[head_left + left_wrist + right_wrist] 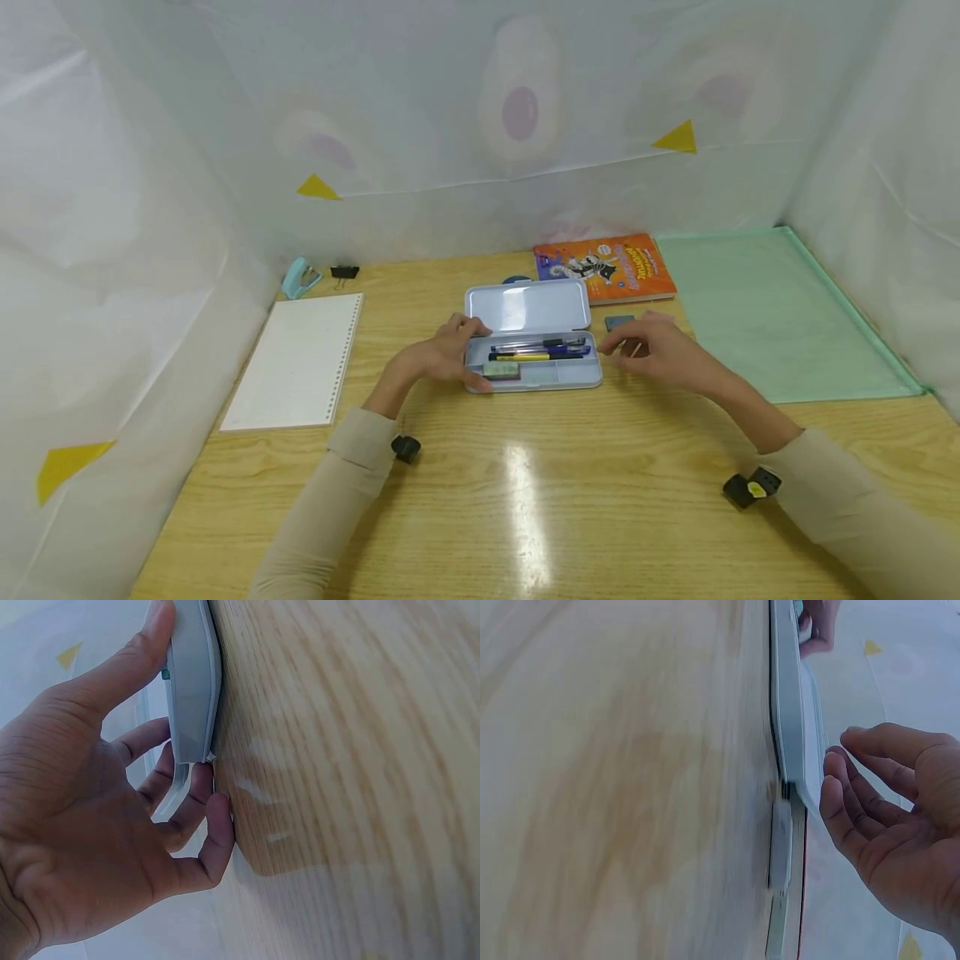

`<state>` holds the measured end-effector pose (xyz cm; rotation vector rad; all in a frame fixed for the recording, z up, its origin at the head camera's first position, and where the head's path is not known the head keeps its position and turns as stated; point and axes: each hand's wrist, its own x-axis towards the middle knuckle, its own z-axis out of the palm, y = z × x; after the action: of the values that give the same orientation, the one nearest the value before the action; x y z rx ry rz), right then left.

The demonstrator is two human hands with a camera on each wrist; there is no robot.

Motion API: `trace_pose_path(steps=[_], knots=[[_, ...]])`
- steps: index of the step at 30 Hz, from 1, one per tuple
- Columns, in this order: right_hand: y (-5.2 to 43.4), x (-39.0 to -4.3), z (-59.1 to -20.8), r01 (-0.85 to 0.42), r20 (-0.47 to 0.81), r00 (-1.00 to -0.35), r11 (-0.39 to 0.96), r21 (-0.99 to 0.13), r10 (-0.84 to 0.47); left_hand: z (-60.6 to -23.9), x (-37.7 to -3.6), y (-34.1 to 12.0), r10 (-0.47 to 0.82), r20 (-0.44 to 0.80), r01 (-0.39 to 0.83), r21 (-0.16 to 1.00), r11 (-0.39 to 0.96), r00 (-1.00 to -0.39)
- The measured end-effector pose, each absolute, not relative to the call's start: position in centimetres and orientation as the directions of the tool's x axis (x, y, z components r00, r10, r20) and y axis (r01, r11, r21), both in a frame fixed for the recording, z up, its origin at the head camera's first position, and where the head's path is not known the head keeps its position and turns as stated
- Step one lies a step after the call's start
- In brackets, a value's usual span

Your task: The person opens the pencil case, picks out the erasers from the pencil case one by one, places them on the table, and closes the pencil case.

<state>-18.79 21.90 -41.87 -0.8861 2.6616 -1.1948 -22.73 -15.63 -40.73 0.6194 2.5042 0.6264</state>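
Table [525, 500] up front, open pencil case [534, 346] mid-desk with pens [540, 350] inside. Left hand [442, 354] grips case's left end, steadying. Right hand [660, 350] loose, empty, just beside right end. Guessing packing step; small grey eraser [619, 322] nearby probably needs pinching next.

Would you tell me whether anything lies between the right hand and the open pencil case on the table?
Nothing visible does. The right hand hovers just beside the pencil case's right end, over bare table; a small grey eraser lies behind the hand, off that path.
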Motion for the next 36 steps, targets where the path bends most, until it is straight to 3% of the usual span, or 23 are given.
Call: trace_pose_path(steps=[12,25,36], knots=[[16.4,-18.7,-42.4,-0.498,0.088,-0.741,0.458,-0.736,-0.665,-41.1,-23.0,-15.8,0.526,-0.338,0.305,0.530,0.792,-0.780],[13.5,-18.7,-41.7,-0.494,-0.051,-0.714,0.553,-0.671,-0.699,-41.0,-22.9,-15.9,0.531,-0.326,0.311,0.535,0.785,-0.782],[12.1,-18.7,-42.4,-0.503,0.079,-0.780,0.546,-0.670,-0.621,-41.0,-23.0,-15.8,0.535,-0.324,0.313,0.539,0.782,-0.780]])
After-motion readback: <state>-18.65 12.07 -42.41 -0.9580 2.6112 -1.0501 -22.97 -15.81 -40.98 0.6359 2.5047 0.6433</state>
